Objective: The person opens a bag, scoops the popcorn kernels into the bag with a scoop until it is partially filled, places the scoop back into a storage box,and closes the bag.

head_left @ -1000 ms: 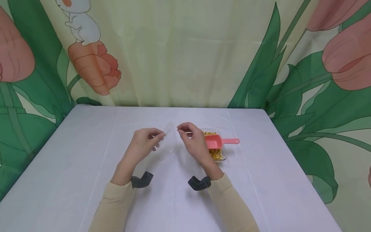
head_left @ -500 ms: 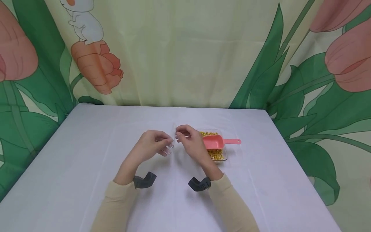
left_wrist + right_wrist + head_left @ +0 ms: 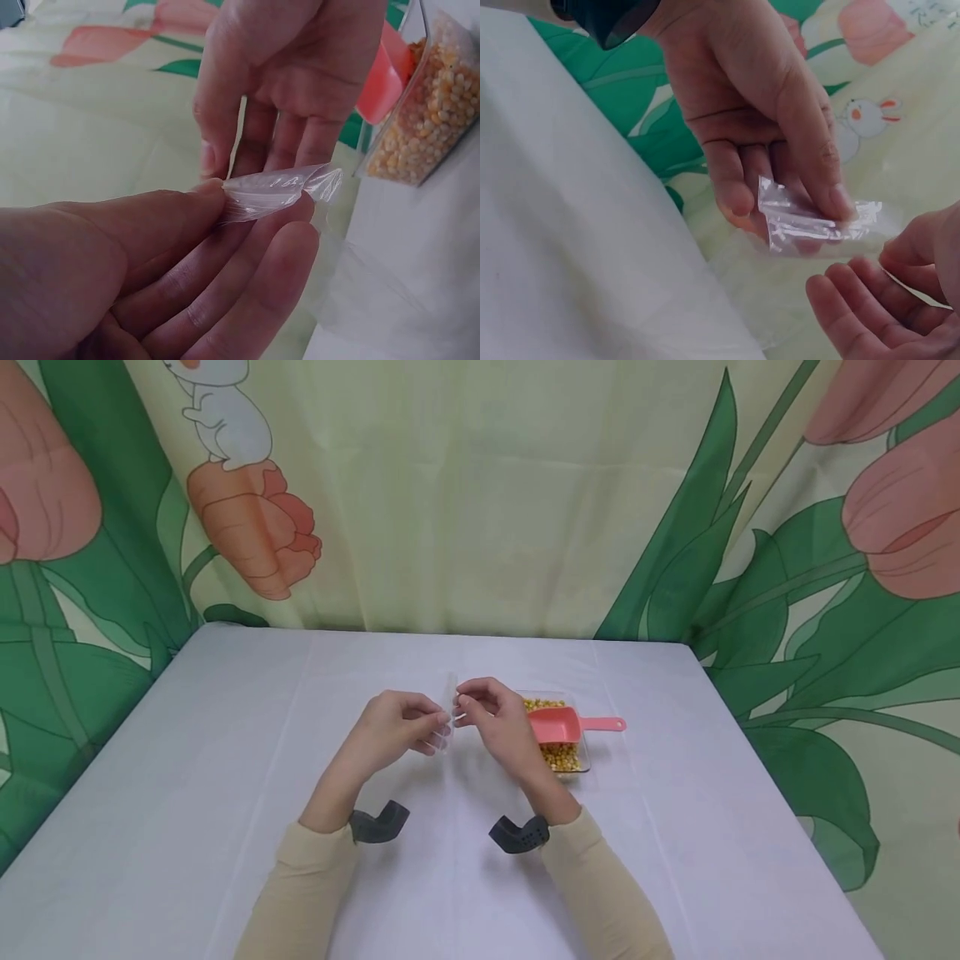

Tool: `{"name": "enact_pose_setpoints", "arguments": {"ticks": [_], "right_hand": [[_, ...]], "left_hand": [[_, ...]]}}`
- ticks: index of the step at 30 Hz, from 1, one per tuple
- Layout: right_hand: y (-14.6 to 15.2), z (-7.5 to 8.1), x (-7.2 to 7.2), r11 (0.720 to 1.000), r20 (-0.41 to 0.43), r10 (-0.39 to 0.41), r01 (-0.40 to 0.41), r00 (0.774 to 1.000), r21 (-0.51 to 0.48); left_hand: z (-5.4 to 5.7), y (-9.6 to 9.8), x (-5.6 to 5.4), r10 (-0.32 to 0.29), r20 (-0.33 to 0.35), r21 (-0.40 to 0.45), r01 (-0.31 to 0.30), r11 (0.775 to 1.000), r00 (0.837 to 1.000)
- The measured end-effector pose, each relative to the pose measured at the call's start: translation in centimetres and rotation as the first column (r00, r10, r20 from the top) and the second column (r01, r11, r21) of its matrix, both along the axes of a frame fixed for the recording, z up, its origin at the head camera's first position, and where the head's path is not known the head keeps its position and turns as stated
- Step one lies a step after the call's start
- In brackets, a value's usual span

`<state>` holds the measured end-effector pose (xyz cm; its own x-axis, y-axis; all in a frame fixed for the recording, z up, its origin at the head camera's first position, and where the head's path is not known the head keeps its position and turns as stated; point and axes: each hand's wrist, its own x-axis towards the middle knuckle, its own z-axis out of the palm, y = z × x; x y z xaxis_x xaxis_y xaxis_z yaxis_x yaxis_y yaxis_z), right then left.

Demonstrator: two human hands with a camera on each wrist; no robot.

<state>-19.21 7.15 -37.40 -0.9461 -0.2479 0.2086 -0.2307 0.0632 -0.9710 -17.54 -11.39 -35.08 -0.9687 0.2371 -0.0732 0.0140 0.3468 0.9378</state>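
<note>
A clear plastic bag (image 3: 270, 187) hangs in the air between the two hands, its upper edge folded and shiny. My left hand (image 3: 393, 722) pinches it between thumb and fingertips, seen close in the left wrist view. Opposite, my right hand (image 3: 498, 718) has its thumb and forefinger brought together at the bag's other edge; its remaining fingers are bent loosely. In the right wrist view, the crinkled top of the bag (image 3: 810, 225) lies across the left fingers, and its thin lower part is faint.
Beside the right wrist stands a glass container (image 3: 587, 767) of yellow corn kernels (image 3: 561, 758). A pink scoop (image 3: 553, 727) lies over it, handle pointing right. White cloth (image 3: 187, 777) covers the table, and a printed curtain (image 3: 465, 527) hangs behind.
My left hand has moved right, closer to the right hand. The bag has turned from broadside to nearly edge-on in the head view. The scoop and container stay put.
</note>
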Motion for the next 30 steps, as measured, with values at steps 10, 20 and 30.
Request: {"name": "enact_pose_setpoints", "arguments": {"ticks": [10, 20, 30], "right_hand": [[-0.1, 0.5, 0.2, 0.997, -0.023, -0.072, 0.073, 0.997, 0.039], [-0.3, 0.8, 0.4, 0.987, -0.048, -0.117, 0.122, 0.992, 0.103], [-0.4, 1.1, 0.5, 0.98, -0.026, -0.14, 0.142, 0.99, 0.139]], "left_hand": [[-0.2, 0.7, 0.0, 0.04, -0.036, 0.007, -0.04, 0.999, 0.999], [-0.2, 1.5, 0.3, 0.052, -0.117, -0.047, -0.058, 0.997, 0.992], [-0.3, 2.0, 0.6, 0.017, -0.145, -0.138, -0.037, 0.99, 0.989]]}}
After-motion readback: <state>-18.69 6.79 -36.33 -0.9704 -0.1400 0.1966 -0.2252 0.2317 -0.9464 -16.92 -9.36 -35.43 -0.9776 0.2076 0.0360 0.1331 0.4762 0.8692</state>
